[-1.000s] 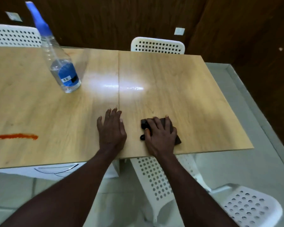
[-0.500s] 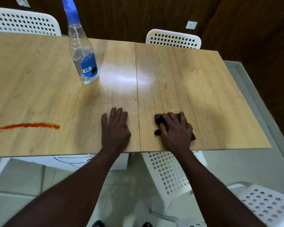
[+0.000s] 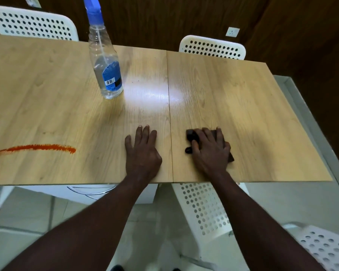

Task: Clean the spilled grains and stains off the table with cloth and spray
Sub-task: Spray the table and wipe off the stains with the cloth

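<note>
Well, cloth: a small dark brown folded cloth (image 3: 190, 134) lay under your right hand (image 3: 211, 151), whose spread fingers pressed it onto the light wooden table (image 3: 243, 114).
Other hand: your left hand (image 3: 143, 153) lay flat and empty just beside it, the two apart.
Handling: soft, light and likely to bunch, so you needed your palm on its middle.
Bottle: a clear blue-capped plastic spray bottle (image 3: 106, 71) stood beyond your left hand.
Stain: a red streak (image 3: 37, 148) lay well left of your left hand.

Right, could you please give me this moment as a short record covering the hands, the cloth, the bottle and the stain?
left hand: flat on the table, fingers straight, holding nothing
right hand: presses the cloth onto the table
cloth: dark, mostly covered by the right hand, right of the table's seam
spray bottle: upright, blue nozzle, untouched, beyond the left hand
stain: red-orange streak at the left, apart from the cloth
grains: none visible
</note>
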